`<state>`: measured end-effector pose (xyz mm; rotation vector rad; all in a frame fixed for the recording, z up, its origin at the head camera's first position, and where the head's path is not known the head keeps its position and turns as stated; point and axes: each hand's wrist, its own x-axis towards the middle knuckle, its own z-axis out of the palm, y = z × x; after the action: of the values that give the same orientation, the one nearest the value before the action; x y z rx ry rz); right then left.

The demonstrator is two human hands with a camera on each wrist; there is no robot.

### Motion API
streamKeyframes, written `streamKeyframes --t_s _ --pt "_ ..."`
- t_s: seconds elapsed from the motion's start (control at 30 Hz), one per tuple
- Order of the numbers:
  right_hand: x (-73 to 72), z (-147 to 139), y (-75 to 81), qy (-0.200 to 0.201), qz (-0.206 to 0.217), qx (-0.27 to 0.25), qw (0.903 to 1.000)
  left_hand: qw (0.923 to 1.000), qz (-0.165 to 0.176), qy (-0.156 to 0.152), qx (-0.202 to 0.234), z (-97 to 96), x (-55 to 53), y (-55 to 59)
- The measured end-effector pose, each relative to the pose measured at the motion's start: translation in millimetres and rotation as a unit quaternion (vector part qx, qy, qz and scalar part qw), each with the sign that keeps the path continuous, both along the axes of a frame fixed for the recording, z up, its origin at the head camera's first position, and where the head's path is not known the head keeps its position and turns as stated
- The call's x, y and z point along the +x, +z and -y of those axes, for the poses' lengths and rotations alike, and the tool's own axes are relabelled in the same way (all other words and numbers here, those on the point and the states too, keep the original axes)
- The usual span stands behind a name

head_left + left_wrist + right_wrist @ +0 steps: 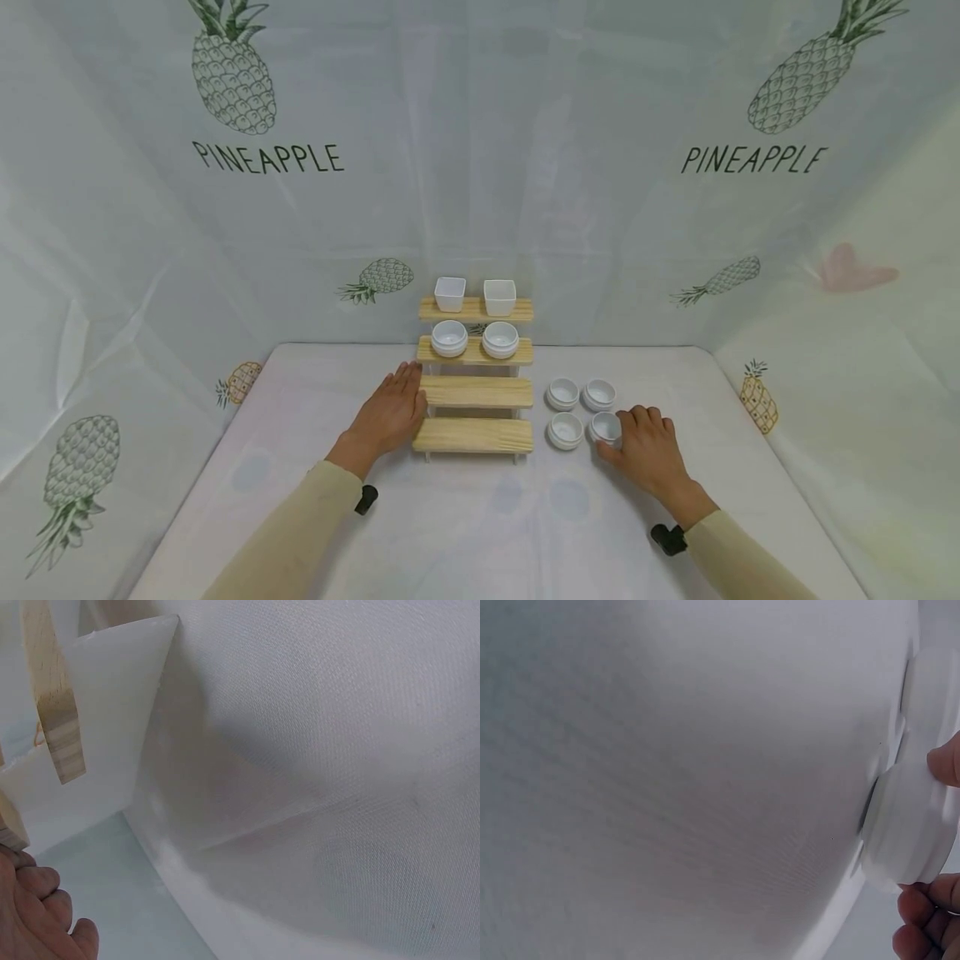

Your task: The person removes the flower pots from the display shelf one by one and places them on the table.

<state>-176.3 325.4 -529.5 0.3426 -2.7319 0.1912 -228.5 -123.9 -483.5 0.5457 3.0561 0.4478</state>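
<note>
A stepped stand with several light wooden shelves (472,435) stands mid-table. My left hand (387,414) rests against its left side, fingers stretched forward along the shelf ends; in the left wrist view the fingers (51,900) lie beside a wooden shelf end (11,825). To the right of the stand, small round white bowls sit in two rows. My right hand (651,454) pinches the near right bowl (604,427) between thumb and fingers. Seen from the right wrist, the thumb is on one side of this bowl (907,821) and the fingertips on the other.
Two square white cups (499,297) occupy the top shelf, and two round white bowls (449,338) the one below. Three more bowls (565,431) are beside the gripped one. A pineapple-print cloth (555,167) hangs behind the white tabletop (465,533).
</note>
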Motion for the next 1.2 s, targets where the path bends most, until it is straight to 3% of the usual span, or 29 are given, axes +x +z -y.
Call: streamKeyframes --t_s 0.53,0.97,1.2 --pt "-0.8 0 0.1 -0.004 0.002 -0.01 0.9999 1.0 0.007 0.0 -0.005 -0.6 0.1 1.1" --pt "-0.3 0 3.9 -0.015 0.037 -0.014 0.9991 1.0 0.001 -0.002 0.0 -0.5 -0.2 1.2" --pt "-4.6 0 13.6 0.002 -0.012 -0.018 0.9998 1.0 0.001 -0.003 -0.003 -0.1 0.6 2.4"
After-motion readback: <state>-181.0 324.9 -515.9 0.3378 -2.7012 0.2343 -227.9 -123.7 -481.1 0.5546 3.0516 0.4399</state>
